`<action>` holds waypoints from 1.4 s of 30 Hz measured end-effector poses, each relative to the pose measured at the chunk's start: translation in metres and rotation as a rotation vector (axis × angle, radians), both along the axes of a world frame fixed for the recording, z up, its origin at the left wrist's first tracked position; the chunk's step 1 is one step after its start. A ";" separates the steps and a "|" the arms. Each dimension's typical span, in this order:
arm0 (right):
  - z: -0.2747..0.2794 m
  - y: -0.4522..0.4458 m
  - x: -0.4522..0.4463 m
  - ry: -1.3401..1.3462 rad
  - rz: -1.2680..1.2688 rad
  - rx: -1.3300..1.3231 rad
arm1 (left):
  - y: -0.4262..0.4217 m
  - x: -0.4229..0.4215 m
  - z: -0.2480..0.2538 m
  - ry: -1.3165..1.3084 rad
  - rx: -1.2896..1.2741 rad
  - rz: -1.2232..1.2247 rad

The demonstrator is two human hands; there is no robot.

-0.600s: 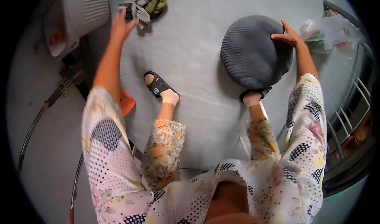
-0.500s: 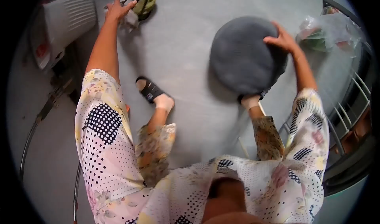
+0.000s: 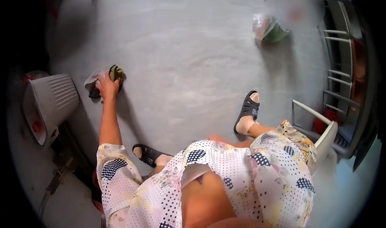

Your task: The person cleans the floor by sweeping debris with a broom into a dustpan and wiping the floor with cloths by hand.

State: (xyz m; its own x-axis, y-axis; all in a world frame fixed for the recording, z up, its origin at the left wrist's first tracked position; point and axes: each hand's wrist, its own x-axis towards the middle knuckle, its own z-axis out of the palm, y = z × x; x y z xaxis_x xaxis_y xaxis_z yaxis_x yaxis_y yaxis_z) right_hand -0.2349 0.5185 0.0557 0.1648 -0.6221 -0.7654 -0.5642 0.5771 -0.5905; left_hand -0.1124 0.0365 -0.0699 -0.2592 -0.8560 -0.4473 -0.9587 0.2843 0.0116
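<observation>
My left hand is closed on a bundle of cloths at the left, its fingers pressed into it. The bundle shows a green piece on the right side and a light grey piece on the left, with a dark part below. My right hand is low in front of my body, blurred and mostly hidden by the patterned shirt. Whether it holds anything cannot be seen. The round grey cushion is out of sight.
A white ribbed basket lies tipped at the left. Plastic bags rest on the floor at the upper right. A metal rack and a pale chair stand at the right. My sandalled feet are on the grey floor.
The view has shifted. My left hand has gone from open beside the cloths to closed on them. My right hand has left the grey cushion and drawn back toward my body; the cushion has left the view.
</observation>
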 end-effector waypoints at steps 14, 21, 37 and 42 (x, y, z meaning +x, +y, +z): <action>-0.100 -0.028 0.098 -0.416 0.359 0.058 | 0.210 0.069 0.066 0.118 -0.150 -0.265; -0.054 -0.088 0.044 -0.105 -0.783 -0.404 | 0.304 0.075 0.080 0.376 0.076 -0.132; 0.110 -0.113 0.010 -0.576 -1.235 -0.376 | 0.296 -0.015 0.205 1.331 0.071 -0.053; 0.122 -0.110 0.008 -0.931 -1.199 -0.563 | 0.307 -0.010 0.250 1.615 0.160 0.122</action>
